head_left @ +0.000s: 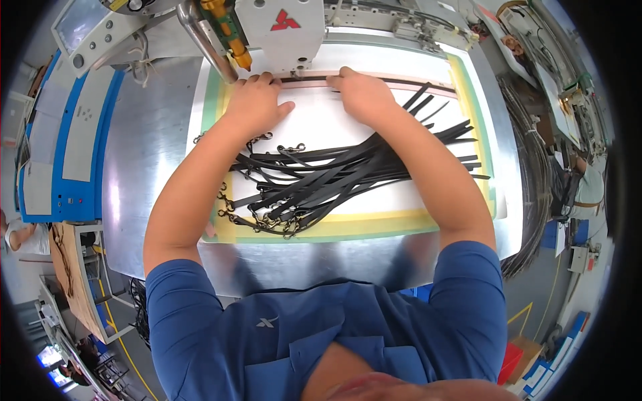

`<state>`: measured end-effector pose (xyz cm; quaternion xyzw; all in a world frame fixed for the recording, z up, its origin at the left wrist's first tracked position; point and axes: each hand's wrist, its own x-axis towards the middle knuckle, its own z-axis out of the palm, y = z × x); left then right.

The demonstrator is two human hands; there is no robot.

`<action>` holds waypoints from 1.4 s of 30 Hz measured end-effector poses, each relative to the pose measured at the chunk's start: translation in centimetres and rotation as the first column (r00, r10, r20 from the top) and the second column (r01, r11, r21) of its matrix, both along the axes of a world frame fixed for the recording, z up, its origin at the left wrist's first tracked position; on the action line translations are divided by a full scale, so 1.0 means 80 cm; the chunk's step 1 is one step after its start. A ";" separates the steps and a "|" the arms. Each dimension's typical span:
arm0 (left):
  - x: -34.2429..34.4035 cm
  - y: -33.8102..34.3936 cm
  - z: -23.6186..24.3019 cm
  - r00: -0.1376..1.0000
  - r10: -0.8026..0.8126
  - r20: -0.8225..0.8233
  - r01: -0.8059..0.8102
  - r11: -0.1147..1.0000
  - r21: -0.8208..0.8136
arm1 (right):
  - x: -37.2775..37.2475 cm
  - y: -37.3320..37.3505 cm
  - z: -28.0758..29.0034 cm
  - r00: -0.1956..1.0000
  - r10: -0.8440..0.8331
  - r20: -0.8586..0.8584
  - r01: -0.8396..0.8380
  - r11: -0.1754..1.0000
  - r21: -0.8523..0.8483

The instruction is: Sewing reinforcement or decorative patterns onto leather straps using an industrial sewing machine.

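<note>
A long black strap (304, 79) lies left to right along a pink strip at the far side of a white work sheet (314, 120), just below a machine head. My left hand (257, 103) is at the strap's left end, fingertips curled down on it and thumb apart. Further right, my right hand (364, 97) pinches the same strap, its fingers bent. Nearer me, under my right forearm, a loose pile of black straps (328, 167) is spread out. Several metal snap hooks (267, 220) sit at the pile's left ends.
The white sewing machine head (287, 33) stands beyond my hands, with a metal tube and a yellow-green cylinder (227, 30) near my left fingers. A control panel (83, 27) is at the far left. A bundle of dark straps (528, 174) hangs at the table's right.
</note>
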<state>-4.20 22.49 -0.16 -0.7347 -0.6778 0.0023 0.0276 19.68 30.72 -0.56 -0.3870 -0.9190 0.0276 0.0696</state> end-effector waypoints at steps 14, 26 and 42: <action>0.031 0.006 0.011 0.997 0.069 -0.037 -0.072 0.991 -0.109 | 0.051 0.017 0.007 0.992 -0.099 0.075 0.100 0.995 -0.021; 0.075 0.014 0.011 1.000 0.015 0.025 -0.015 1.000 0.000 | 0.047 0.017 0.005 0.999 -0.024 0.042 0.024 1.000 -0.001; 0.091 0.025 0.026 0.996 0.018 0.093 -0.010 0.996 -0.089 | 0.128 0.035 0.019 0.994 -0.093 0.060 0.096 0.995 -0.033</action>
